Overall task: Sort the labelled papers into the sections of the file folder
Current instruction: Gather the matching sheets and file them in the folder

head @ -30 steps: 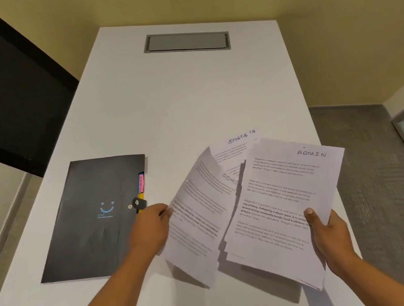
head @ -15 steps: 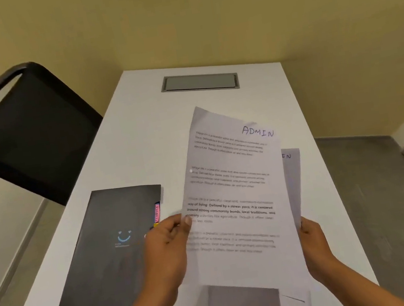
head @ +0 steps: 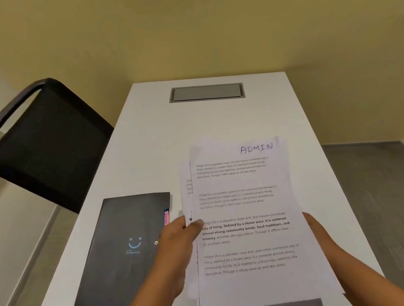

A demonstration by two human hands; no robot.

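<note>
Head view. The black file folder (head: 121,253) lies shut and flat on the left of the white table (head: 192,133). A pink tab (head: 166,218) shows at its right edge; no other contents are visible. The papers (head: 246,225), top sheet marked ADMIN, are held above the table just right of the folder. The left hand (head: 181,246) pinches their left edge, thumb in front. The right hand (head: 319,234) is at the right edge, fingers hidden, probably gripping. A grey hatch (head: 206,93) is set at the table's far end. Black chair (head: 41,146) at left, yellow wall behind.
</note>
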